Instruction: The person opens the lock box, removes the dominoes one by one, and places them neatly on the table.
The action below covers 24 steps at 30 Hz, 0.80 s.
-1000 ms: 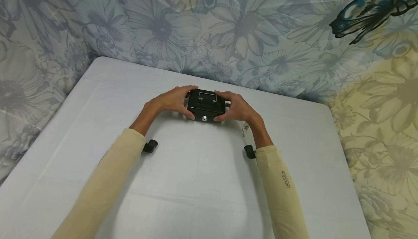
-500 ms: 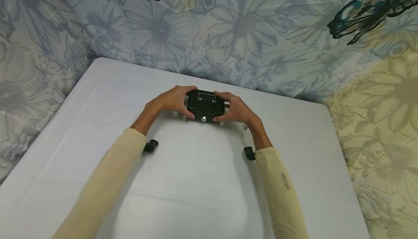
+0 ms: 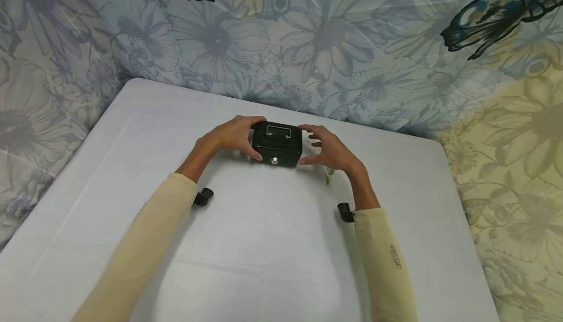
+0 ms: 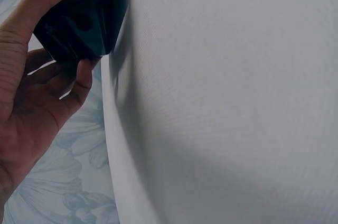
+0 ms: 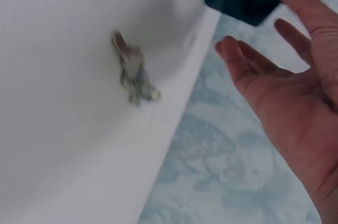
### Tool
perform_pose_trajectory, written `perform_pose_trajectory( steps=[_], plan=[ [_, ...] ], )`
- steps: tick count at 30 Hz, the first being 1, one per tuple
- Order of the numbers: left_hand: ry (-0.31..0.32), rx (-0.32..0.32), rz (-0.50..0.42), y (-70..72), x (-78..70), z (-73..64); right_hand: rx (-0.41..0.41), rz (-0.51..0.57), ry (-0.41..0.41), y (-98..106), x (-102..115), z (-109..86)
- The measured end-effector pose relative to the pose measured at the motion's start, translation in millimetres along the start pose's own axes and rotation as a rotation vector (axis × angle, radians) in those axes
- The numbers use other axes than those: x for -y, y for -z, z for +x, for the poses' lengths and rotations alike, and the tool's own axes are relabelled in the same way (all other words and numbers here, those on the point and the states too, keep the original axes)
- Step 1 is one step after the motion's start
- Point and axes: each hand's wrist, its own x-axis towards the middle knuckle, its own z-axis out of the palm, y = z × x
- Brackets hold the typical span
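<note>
Left sleeve (image 3: 134, 253), right sleeve (image 3: 387, 268): pale yellow. Right: dark "LetsSlim" lettering (image 3: 396, 257). Black wrist camera (image 3: 205, 197) by each cuff.

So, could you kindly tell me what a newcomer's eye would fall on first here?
Probably the black box with its silver lock, near the far edge of the white table, between the person's left hand and right hand. Next might come the dark butterfly at the upper right of the floral backdrop, then the small keys on the table near the right hand.
</note>
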Motion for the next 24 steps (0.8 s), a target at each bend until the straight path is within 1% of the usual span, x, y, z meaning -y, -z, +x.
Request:
perform_pose_trajectory(
  steps=[3,6,9,11,13,17,24],
  plan=[
    [-0.004,-0.006,-0.006,-0.3,0.1,0.1,-0.041,-0.053,-0.049,8,-1,-10.0],
    [-0.013,-0.005,-0.013,-0.3,0.5,0.1,-0.092,-0.151,-0.111,11,-3,-18.1],
    [-0.018,-0.003,-0.013,-0.3,0.2,0.3,-0.122,-0.242,-0.175,11,-5,-25.6],
    [-0.018,-0.002,-0.015,-0.2,-0.3,0.4,-0.138,-0.276,-0.228,10,-6,-30.2],
    [-0.020,-0.003,-0.018,0.0,-0.7,0.4,-0.151,-0.287,-0.286,10,-6,-34.4],
    [-0.020,-0.001,-0.018,-0.1,0.1,1.2,-0.155,-0.301,-0.388,10,-4,-39.9],
    [-0.013,-0.003,-0.015,-0.8,0.9,0.7,-0.113,-0.358,-0.530,8,-4,-41.5]
  ],
)
